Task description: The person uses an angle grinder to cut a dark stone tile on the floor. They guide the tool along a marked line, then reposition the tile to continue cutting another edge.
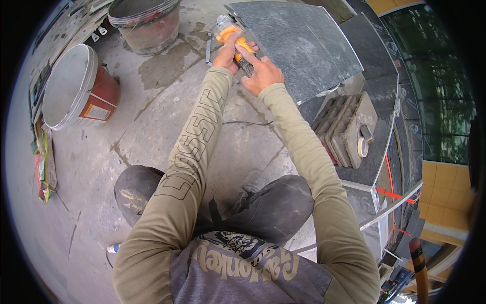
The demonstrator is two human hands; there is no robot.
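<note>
An angle grinder [227, 33] with a yellow-orange body is held out in front of me, its grey head pointing away. My left hand [228, 54] is closed around its front part. Around the dark rear part is my right hand [263, 72], with fingers bent over the body. The grinder's head sits beside the left edge of a dark grey stone slab [309, 48], which lies tilted and raised off the floor. Whether the disc touches the slab is too small to tell. A thin black cable [248, 122] runs across the floor below my hands.
Two used buckets, one reddish with a white rim [104, 101] and one grey with dried mortar [152, 33], stand at the left. Rough grey blocks [347, 126] are stacked on the right, with a tape roll [363, 147] against them. A metal strip [208, 48] lies near the grinder.
</note>
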